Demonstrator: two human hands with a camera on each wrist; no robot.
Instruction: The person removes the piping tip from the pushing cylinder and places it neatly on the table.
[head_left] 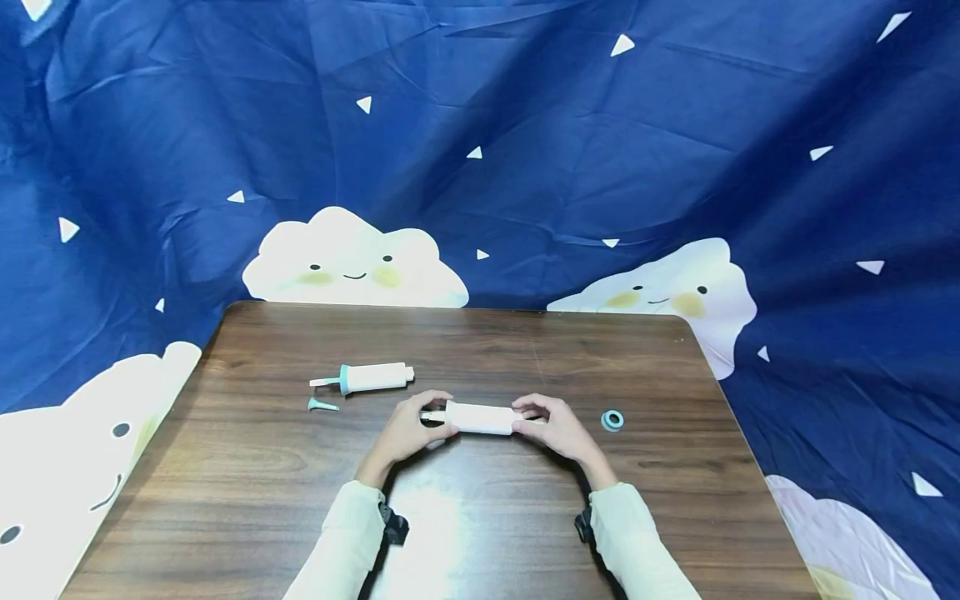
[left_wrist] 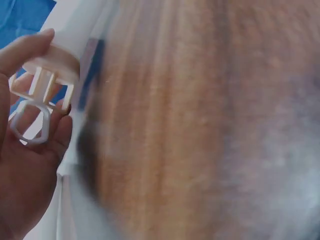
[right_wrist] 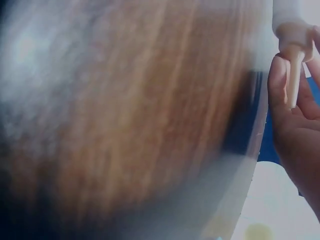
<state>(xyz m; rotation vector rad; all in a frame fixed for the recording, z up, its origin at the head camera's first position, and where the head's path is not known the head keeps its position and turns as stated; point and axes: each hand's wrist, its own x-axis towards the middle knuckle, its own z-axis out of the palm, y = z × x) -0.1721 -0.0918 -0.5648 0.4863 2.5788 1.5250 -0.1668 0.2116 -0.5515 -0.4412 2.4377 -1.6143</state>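
A white syringe-like tube (head_left: 483, 419) lies level between my two hands over the middle of the table. My left hand (head_left: 407, 430) grips its left end, thumb and fingers about the wide rim. From that end, in the left wrist view, juts a pale plunger frame (left_wrist: 45, 85) with a white ring handle (left_wrist: 31, 141) near the palm. The narrower right end is pinched by my right hand (head_left: 558, 427). A thin pale nozzle (right_wrist: 294, 82) sticks out there toward the palm in the right wrist view. The tube's inside cannot be seen.
On the wooden table (head_left: 247, 475), a second white tube with a light blue collar (head_left: 375, 377) lies back left. A small light blue flared piece (head_left: 322, 405) is in front of it. A light blue ring (head_left: 612, 420) lies right of my right hand. Blue cloud-print cloth (head_left: 525, 167) hangs behind.
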